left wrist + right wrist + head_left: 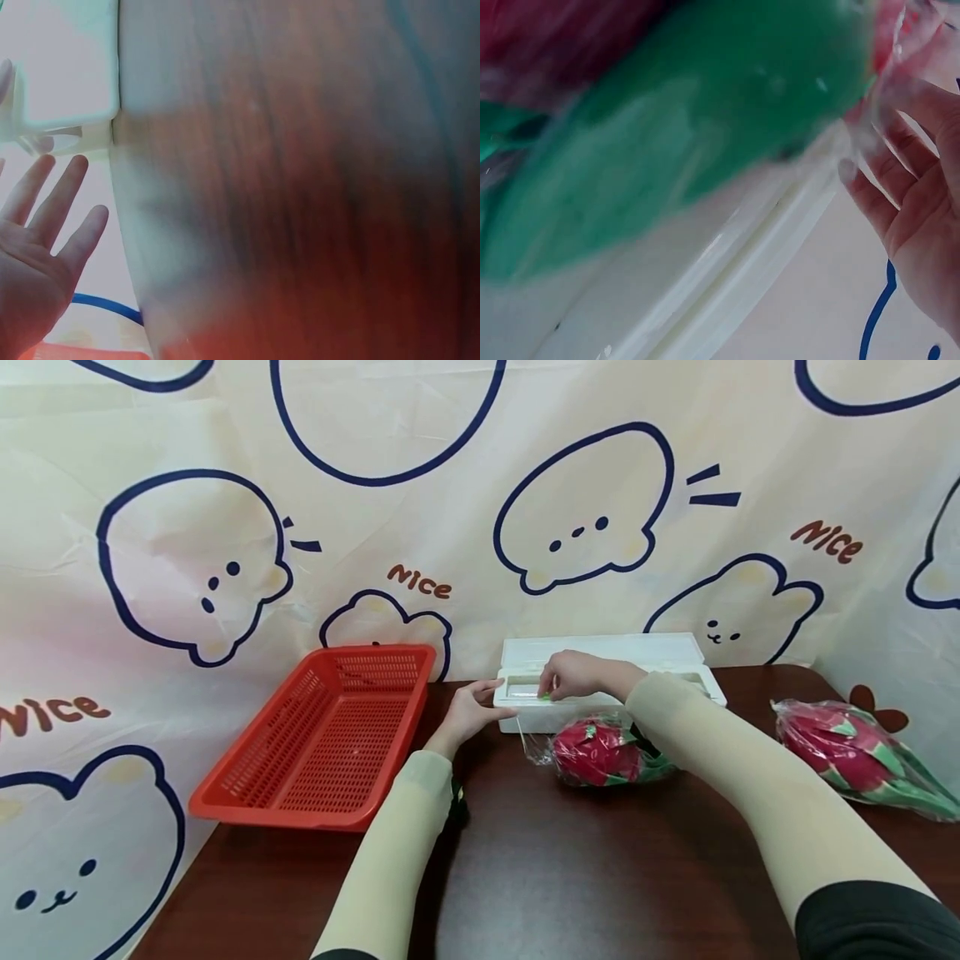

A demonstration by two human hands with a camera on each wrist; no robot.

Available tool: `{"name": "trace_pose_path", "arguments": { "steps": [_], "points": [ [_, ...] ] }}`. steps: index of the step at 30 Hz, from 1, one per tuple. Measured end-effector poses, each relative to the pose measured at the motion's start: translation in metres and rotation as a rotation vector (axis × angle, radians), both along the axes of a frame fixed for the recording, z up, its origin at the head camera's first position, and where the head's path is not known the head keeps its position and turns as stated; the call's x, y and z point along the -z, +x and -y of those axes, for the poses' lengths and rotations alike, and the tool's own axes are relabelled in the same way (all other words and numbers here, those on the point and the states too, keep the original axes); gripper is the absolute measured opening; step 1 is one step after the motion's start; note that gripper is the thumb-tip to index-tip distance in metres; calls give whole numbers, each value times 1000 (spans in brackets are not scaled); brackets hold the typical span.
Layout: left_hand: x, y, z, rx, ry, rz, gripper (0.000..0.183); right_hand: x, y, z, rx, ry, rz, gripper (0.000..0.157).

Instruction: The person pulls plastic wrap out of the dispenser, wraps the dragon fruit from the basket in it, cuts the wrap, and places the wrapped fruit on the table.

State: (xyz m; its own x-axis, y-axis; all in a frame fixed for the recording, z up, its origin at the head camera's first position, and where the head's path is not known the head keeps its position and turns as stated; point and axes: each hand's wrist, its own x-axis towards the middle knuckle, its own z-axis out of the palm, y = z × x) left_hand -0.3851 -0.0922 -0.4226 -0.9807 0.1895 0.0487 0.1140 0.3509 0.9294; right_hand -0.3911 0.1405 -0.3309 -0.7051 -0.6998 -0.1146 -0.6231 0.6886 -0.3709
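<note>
A long white box (pixel 551 718) stands by the wall with its lid (pixel 600 652) raised. My left hand (pixel 468 714) is at the box's left end, thumb and index finger spread along it; the left wrist view shows other fingers straight and apart. Over the box, my right hand (pixel 573 675) points its bent fingers down and pinches a small green piece (pixel 545 697), mostly hidden. In front of the box, under my right forearm, lies a dragon fruit (pixel 596 752) in clear plastic film. Its green end (pixel 675 142) fills much of the right wrist view.
A red plastic basket (pixel 326 752) sits to the left. At the right lies another film-wrapped dragon fruit (pixel 851 747). All rest on a dark brown table (pixel 570 877), with a printed cloth (pixel 390 527) hanging behind. Something dark, unclear, lies beside my left sleeve.
</note>
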Motion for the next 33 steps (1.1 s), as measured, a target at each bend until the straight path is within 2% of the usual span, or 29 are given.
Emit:
{"name": "trace_pose_path", "arguments": {
  "steps": [9, 14, 20, 33],
  "points": [
    [-3, -1, 3, -2, 15, -13, 63, -6, 7, -41, 75, -20, 67, 14],
    [-2, 0, 4, -8, 22, -16, 62, -6, 13, -59, 86, -19, 51, 14],
    [0, 2, 1, 28, 48, 7, 61, 0, 17, -71, 74, 5, 12, 14],
    [-3, 5, 1, 8, 24, -5, 61, 8, 21, -89, 112, -32, -10, 16]
  ]
}}
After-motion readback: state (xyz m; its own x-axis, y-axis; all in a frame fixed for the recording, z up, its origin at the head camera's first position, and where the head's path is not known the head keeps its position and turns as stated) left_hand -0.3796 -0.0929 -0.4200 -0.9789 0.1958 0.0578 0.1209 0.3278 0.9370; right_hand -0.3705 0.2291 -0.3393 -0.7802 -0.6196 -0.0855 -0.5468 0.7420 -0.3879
